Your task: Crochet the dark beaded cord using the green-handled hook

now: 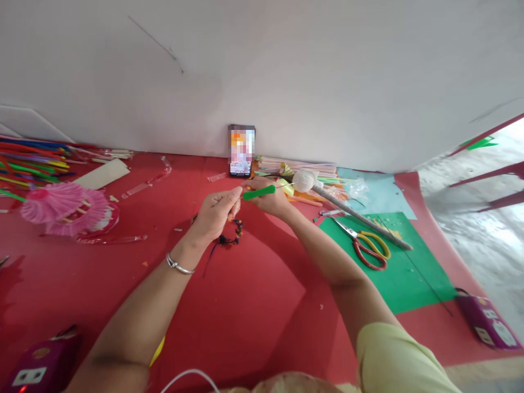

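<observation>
My left hand (221,212) is closed in a pinch above the red table; whatever its fingertips hold is too small to make out. Below it shows a dark and orange braided cord loop (237,233), partly hidden by the hand. I cannot tell whether the loop hangs from the fingers or lies on the table. Close on the right, my right hand (268,202) has its fingers curled with a green-handled tool (259,192). The tool's thin metal shaft points right, and its handle end lies near my left fingertips.
A lit phone (241,153) leans on the wall behind my hands. Scissors (366,245) lie on a green sheet (417,273), beside a grey stick with a white ball (305,181). Pink pleated craftwork (69,210) and colourful pipe cleaners (33,164) are at left.
</observation>
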